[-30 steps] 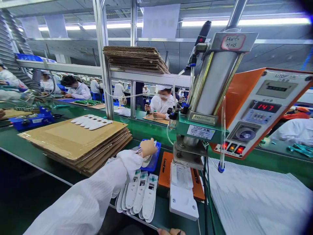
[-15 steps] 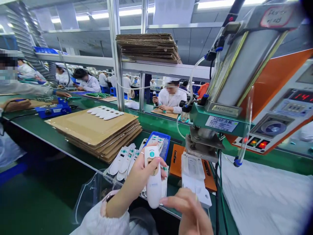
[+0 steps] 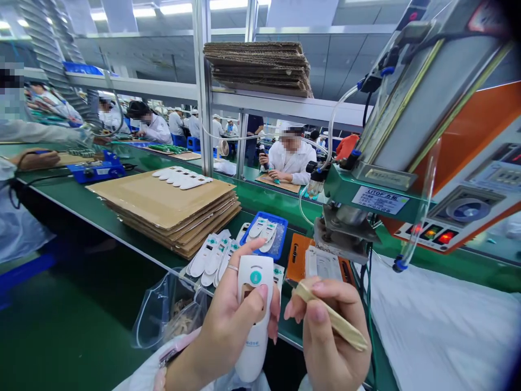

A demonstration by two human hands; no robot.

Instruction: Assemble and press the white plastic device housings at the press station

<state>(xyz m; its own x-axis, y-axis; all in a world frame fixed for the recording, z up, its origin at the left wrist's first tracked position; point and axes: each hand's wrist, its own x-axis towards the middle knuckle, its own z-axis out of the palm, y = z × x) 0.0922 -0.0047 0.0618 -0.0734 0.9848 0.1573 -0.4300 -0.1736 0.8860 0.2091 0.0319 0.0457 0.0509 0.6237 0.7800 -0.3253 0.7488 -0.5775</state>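
Observation:
My left hand (image 3: 230, 317) grips a white handheld device (image 3: 254, 320) upright, with a teal round badge near its top and a dark window partly covered by my thumb. My right hand (image 3: 331, 336) pinches a flat wooden stick (image 3: 331, 317) between thumb and fingers, its tip slanting up and left towards the device without touching it. Just beyond my hands, several white device casings (image 3: 211, 258) lie in a row on the green bench (image 3: 134, 209). A blue tray (image 3: 264, 236) holding more white pieces sits behind them.
A pneumatic press (image 3: 386, 157) with a control panel stands at right, above an orange fixture plate (image 3: 295, 258). Left of my hands are a stacked cardboard pile (image 3: 163, 209) and a clear plastic bag (image 3: 169, 309). White sheets (image 3: 431, 326) lie at right. Co-workers sit along the benches.
My left hand has raised the white device closer to me. My right hand has come up with the wooden stick now plainly visible, and the view has tilted slightly.

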